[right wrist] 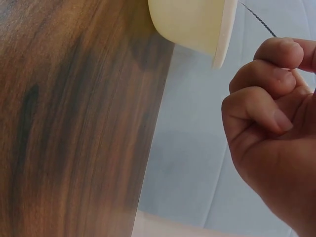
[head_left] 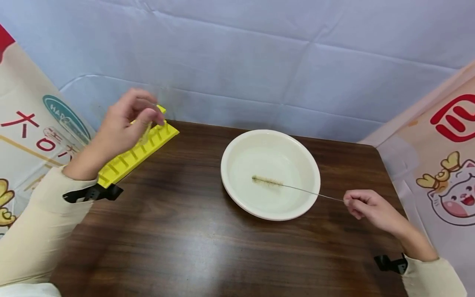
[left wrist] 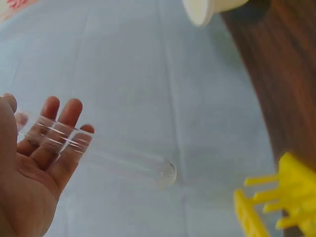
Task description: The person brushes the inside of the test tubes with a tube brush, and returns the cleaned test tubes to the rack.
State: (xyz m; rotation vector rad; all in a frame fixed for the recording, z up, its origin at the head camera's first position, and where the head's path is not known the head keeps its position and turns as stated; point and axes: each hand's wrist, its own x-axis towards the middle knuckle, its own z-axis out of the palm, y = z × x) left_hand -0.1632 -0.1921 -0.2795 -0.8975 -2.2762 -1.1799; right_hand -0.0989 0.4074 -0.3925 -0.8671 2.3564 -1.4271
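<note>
My left hand is raised over the yellow test tube rack at the table's back left. It holds a clear glass test tube between thumb and fingers, as the left wrist view shows; the tube's rounded end points away from the palm. On the right, my right hand pinches the thin twisted wire end of a test tube brush, other fingers curled in. The brush's bristled head is inside the white basin, its wire crossing the basin's right rim.
The basin stands right of centre on the dark wooden table. Behind the table hangs a pale cloth, and printed cloths line both sides. Black straps circle both wrists.
</note>
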